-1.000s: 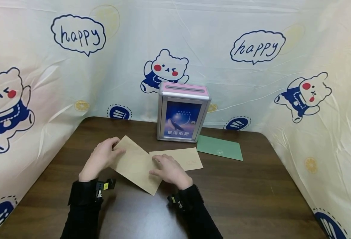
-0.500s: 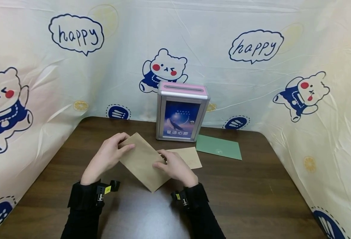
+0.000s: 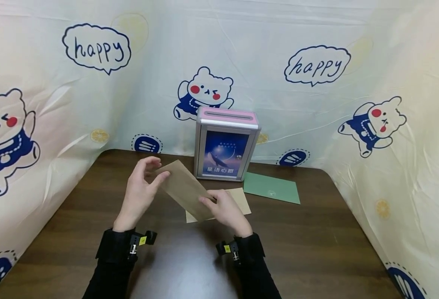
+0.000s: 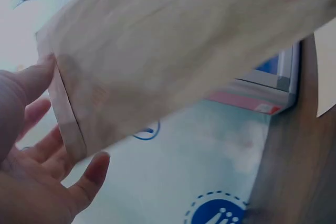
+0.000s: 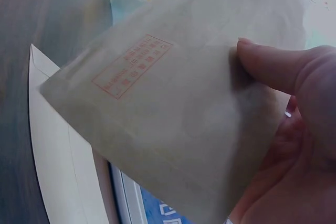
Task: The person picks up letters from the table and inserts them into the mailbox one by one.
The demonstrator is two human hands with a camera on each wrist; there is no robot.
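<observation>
A brown paper envelope [image 3: 187, 189] with red print on one face is held up at a slant in the middle of the head view. My right hand [image 3: 227, 209] pinches its lower right side, the thumb [image 5: 270, 66] on the near face and the other fingers mostly hidden behind. At the upper left end my left hand [image 3: 139, 193] holds the folded edge, its thumb [image 4: 37, 80] on the paper and some fingers loosely spread beyond it. A second, lighter envelope [image 3: 240, 199] lies on the table, partly covered by the held one and the right hand.
A silver box [image 3: 225, 143] with a pink slotted top and a blue picture on its door stands behind the hands. Right of it a green envelope [image 3: 272, 189] lies flat on the brown table [image 3: 298, 241]. A printed cloth [image 3: 264, 50] surrounds the table's back and sides.
Both hands have raised the brown envelope from the table and carried it rightward, over the lighter envelope. My left hand's fingers have spread further; the right hand now grips the side.
</observation>
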